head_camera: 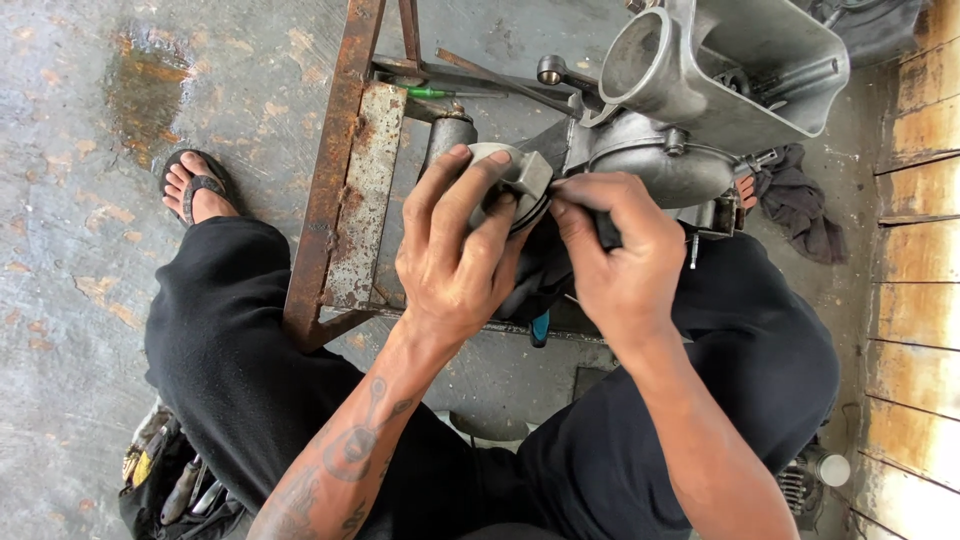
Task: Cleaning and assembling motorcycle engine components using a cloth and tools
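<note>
My left hand [455, 250] grips a grey metal piston [520, 178], fingers wrapped over its crown and side. My right hand [620, 255] is closed around a dark tool handle [607, 232], its thumb and fingertips pressed at the piston's ringed edge. Both hands meet just in front of a silver engine casing [700, 90] that rests on a rusty metal stand [345, 190]. A dark cloth hangs below the piston, partly hidden by my hands.
I sit with black-trousered legs spread around the stand; a sandalled foot [195, 190] is at the left. Tools fill a bag [165, 480] at bottom left. A dark rag [800, 205] lies at the right beside a wooden wall [925, 250]. The concrete floor has a wet patch [150, 85].
</note>
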